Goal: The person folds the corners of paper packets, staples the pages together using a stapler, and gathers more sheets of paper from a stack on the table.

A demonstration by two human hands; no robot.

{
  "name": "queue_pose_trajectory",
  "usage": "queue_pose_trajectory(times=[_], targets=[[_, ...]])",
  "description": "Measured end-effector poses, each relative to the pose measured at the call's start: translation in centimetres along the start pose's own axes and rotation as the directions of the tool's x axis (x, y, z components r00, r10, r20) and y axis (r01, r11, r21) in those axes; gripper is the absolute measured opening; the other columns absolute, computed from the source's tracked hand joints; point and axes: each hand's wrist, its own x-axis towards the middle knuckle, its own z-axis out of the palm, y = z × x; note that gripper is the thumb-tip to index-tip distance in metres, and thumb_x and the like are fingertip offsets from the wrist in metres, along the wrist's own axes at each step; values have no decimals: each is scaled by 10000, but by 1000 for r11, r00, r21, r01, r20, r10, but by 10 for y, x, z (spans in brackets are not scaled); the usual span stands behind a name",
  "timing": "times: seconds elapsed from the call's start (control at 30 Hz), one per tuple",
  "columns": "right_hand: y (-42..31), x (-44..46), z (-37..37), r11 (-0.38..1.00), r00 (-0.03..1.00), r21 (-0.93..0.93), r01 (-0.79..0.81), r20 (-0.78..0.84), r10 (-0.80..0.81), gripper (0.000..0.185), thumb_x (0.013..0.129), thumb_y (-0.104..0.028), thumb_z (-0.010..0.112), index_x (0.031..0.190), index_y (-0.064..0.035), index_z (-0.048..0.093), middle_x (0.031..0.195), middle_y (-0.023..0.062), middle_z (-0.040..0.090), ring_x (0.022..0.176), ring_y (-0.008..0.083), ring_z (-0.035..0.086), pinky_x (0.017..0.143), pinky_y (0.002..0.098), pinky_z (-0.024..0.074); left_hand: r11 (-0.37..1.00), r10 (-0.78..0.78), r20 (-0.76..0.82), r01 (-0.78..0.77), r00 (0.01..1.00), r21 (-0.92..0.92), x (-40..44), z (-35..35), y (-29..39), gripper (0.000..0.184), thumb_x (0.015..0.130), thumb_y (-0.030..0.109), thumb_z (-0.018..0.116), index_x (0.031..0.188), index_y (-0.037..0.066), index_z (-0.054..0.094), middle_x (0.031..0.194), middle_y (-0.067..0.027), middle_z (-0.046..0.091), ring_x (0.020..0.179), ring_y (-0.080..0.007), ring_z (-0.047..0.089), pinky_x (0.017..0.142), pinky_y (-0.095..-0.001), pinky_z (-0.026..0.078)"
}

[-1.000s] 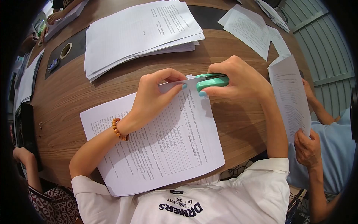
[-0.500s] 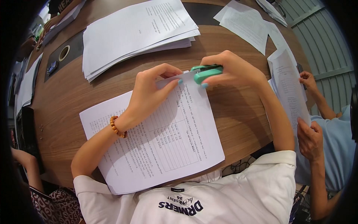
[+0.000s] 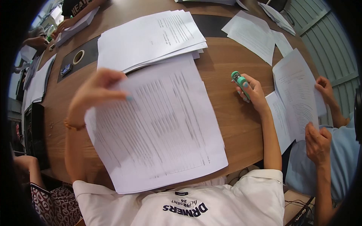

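Observation:
A green stapler [image 3: 240, 85] is in my right hand [image 3: 252, 92], with the fingers wrapped round it and the thumb on top. The hand is over the wooden table, to the right of the papers and apart from them. My left hand [image 3: 98, 94] is smeared by motion at the upper left of the printed sheets [image 3: 162, 132]. Its thumb lies over the top page, but whether it grips the paper cannot be made out. The sheets lie in front of me, their print blurred, their far edge meeting a thick paper stack [image 3: 147, 39].
A tape roll [image 3: 78, 57] and a small blue object [image 3: 66, 70] lie at the left on a dark strip. Loose sheets [image 3: 252, 35] are at the back right. A person at the right holds papers [image 3: 296, 90]. Another person's arm [image 3: 75, 20] is at the far left.
My right hand has drawn the stapler away from the sheets' corner to the right. My left hand has moved left from that corner, and the sheets have shifted toward the stack.

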Motion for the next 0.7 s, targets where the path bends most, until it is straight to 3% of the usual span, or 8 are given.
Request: queue_pose_trajectory(times=[0.07,0.1,0.13,0.17,0.23,0.4,0.57,0.7], targets=[[2,1,0,1000,999,24,7,-38,-7,411,881,-462,571,982,-64,595,686,-47,511,521,8,419,429,161,309,976,19,-171,18,985,215,-8,-51,34,186,755,153,747,857,30,651,727,-19,599,720,-63,565,660,-193,449],[0,1,1,998,999,59,0,-45,2,416,884,-461,568,988,-60,596,685,-47,513,518,7,415,428,162,305,931,265,-524,-73,809,358,-11,-57,35,195,812,191,697,931,41,656,743,-52,632,683,-91,620,637,-204,504],[-2,2,1,996,998,91,-4,-54,9,421,886,-461,565,995,-56,598,684,-48,514,515,7,411,427,163,301,891,373,-480,-163,794,423,-9,-88,43,247,845,199,654,1044,53,637,802,-99,666,621,-156,663,580,-257,558],[-2,1,1,996,999,88,12,-54,-7,421,886,-461,565,995,-56,598,684,-48,514,515,7,411,427,163,301,842,253,-646,165,720,513,-7,-113,63,304,876,227,612,1133,66,589,836,-132,681,532,-188,659,502,-286,564],[4,-1,3,991,997,117,62,-55,-55,427,889,-463,561,998,-51,594,685,-44,514,517,10,408,425,165,291,652,373,-717,383,589,654,3,-131,80,292,877,205,599,1129,58,580,858,-136,676,581,-191,662,521,-281,560],[0,-2,1,994,997,100,48,-57,-43,414,893,-443,565,1007,-46,588,688,-40,514,526,11,406,427,168,288,52,470,-556,607,685,793,79,-68,70,265,878,151,567,1119,39,555,915,-144,662,703,-199,669,570,-268,549],[2,-2,3,994,998,105,27,-51,-22,383,889,-411,584,1001,-45,582,683,-36,513,530,16,407,443,170,304,-285,654,87,137,751,949,110,-1,-34,249,848,78,545,1090,21,542,995,-145,637,858,-228,653,645,-261,523],[2,-1,2,995,999,100,0,-42,4,383,874,-411,606,991,-48,574,689,-34,521,543,15,419,456,169,320,-34,651,-58,104,757,994,102,32,-64,277,839,86,562,1104,11,538,1088,-141,625,962,-247,638,771,-295,536]])
